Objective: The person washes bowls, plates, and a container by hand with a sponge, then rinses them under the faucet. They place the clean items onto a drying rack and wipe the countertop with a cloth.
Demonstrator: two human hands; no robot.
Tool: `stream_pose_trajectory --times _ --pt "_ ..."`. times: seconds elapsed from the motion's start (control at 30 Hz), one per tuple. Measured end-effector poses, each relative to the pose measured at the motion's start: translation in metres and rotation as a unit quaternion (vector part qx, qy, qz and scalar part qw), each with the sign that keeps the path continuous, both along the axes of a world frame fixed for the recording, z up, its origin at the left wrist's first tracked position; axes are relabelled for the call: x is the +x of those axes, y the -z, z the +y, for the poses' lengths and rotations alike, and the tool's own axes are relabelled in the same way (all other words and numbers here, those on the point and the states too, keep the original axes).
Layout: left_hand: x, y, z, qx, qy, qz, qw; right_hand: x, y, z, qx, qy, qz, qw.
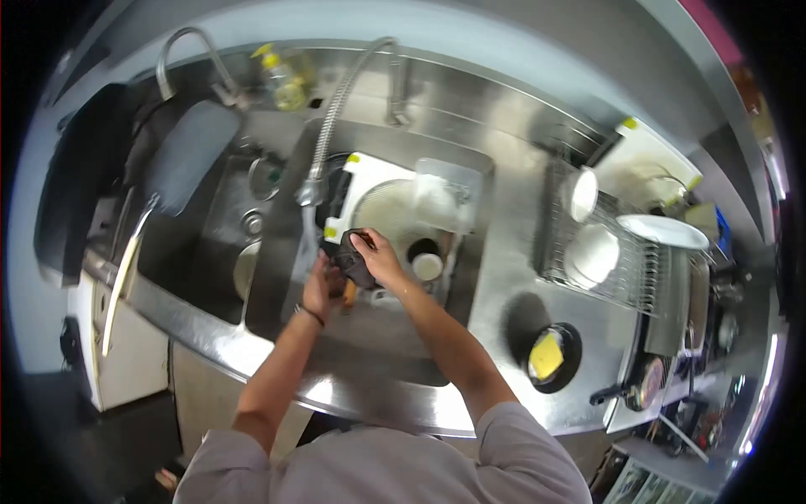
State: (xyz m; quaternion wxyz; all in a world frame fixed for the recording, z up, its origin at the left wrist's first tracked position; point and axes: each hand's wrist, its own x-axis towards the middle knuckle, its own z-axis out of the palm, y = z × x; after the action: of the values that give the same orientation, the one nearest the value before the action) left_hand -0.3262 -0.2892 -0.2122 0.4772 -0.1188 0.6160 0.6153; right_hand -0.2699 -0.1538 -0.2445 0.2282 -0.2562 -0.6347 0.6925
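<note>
Over the right-hand sink basin (348, 357), my right hand (378, 256) is closed on a dark, rounded piece (357, 267) that looks like a small bowl or folded cloth; I cannot tell which. My left hand (317, 290) is right against its left side, its fingers blurred. Just behind both hands, a coiled spring faucet (323, 151) hangs with its spray head over the basin. Below and behind them in the basin lie a white cutting board (369, 172) with green corners, a large round pale dish (386, 210), a clear plastic container (449, 189) and a small white cup (427, 267).
A dish rack (634, 273) with white crockery stands on the right counter. Nearer me is a small black pan (564, 378) with a yellow sponge (546, 356). At left, a long-handled grey spatula-like tool (193, 151) lies over the second basin. A yellow pump bottle (284, 80) stands behind.
</note>
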Motion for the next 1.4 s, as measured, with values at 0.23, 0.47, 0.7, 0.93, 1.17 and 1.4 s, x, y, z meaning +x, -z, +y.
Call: stream_pose_trajectory --times 0.23,0.47,0.7,0.93,1.17,1.4 --pt "-0.070 -0.007 0.013 0.139 -0.047 0.111 0.983 -0.057 -0.001 -0.047 -0.238 0.082 0.042 0.967" --pt "-0.119 -0.018 0.037 0.084 0.098 0.349 0.928 -0.056 -0.053 -0.016 -0.520 -0.217 0.082 0.822" --pt "-0.109 -0.086 0.026 0.092 0.343 0.421 0.835 -0.063 -0.081 -0.003 -0.212 -0.341 -0.100 0.910" --pt "-0.090 -0.057 0.034 0.104 0.141 0.544 0.820 -0.072 -0.046 -0.020 0.564 -0.077 0.038 0.821" --pt "-0.097 0.000 0.043 -0.068 0.162 0.836 0.520 -0.066 -0.052 -0.037 0.469 -0.134 -0.237 0.841" --pt "-0.061 -0.022 0.031 0.084 0.193 0.299 0.931 -0.015 -0.075 -0.049 0.363 -0.037 -0.360 0.859"
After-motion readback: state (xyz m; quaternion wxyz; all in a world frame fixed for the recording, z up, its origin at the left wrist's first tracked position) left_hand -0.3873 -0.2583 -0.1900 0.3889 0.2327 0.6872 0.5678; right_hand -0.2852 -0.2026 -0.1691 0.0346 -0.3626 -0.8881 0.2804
